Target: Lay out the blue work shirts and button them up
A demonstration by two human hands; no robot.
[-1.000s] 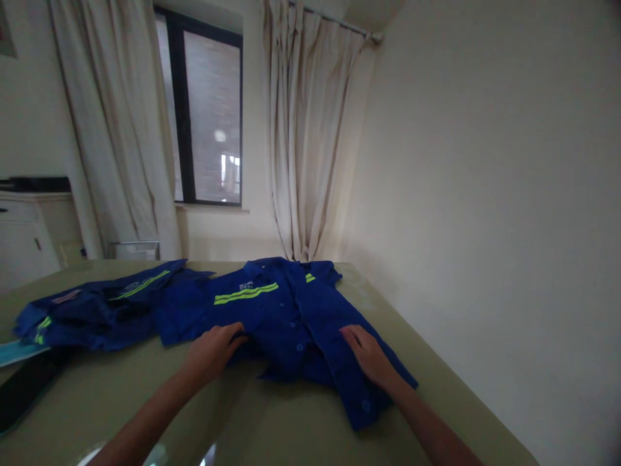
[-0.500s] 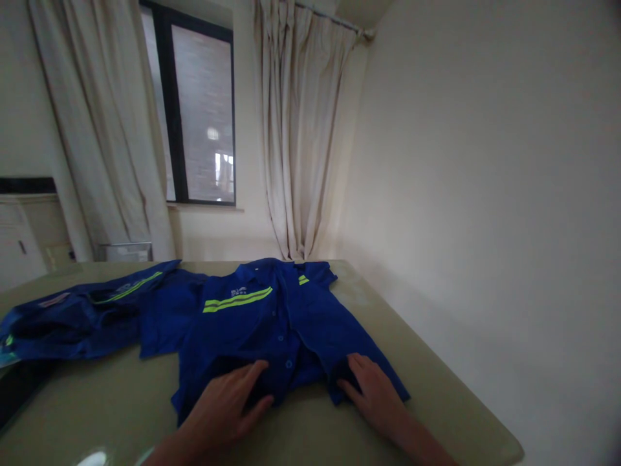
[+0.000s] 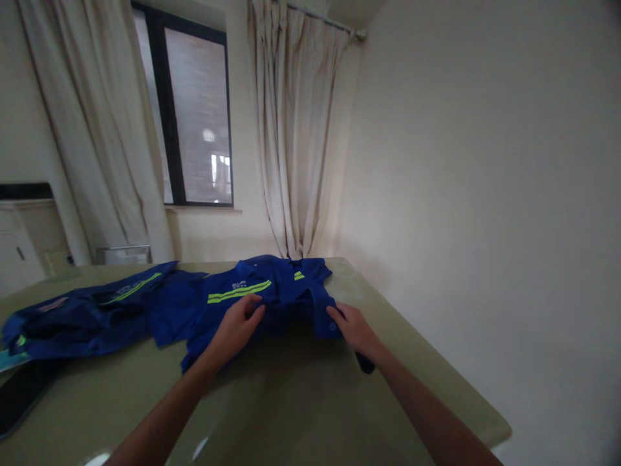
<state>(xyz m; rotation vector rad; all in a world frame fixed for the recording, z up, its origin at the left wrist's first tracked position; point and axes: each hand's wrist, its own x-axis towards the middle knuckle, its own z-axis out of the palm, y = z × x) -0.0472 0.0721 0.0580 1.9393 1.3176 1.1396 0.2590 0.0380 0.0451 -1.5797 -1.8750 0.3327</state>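
A blue short-sleeved work shirt (image 3: pixel 286 285) with yellow-green stripes and buttons lies on the table, its collar toward the far edge. Its near part is lifted and bunched, with a shaded gap below. My left hand (image 3: pixel 240 320) is closed on the shirt's front just below the chest stripe, thumb and fingers curled; the cloth between them is partly hidden. My right hand (image 3: pixel 356 327) pinches the other front panel near a button. Beneath the right wrist hangs a dark corner, probably cloth.
Left of the shirt lies another blue striped garment (image 3: pixel 82 323), crumpled, touching its sleeve. A dark flat object (image 3: pixel 22 395) rests at the left of the greenish glossy table (image 3: pixel 291 414). The wall (image 3: pixel 485 194) runs along the right side; curtains (image 3: pixel 303 162) and a window stand behind.
Both hands have moved away from me, up the shirt, and its lower front has been raised and gathered off the near part of the table. The other garment stays put.
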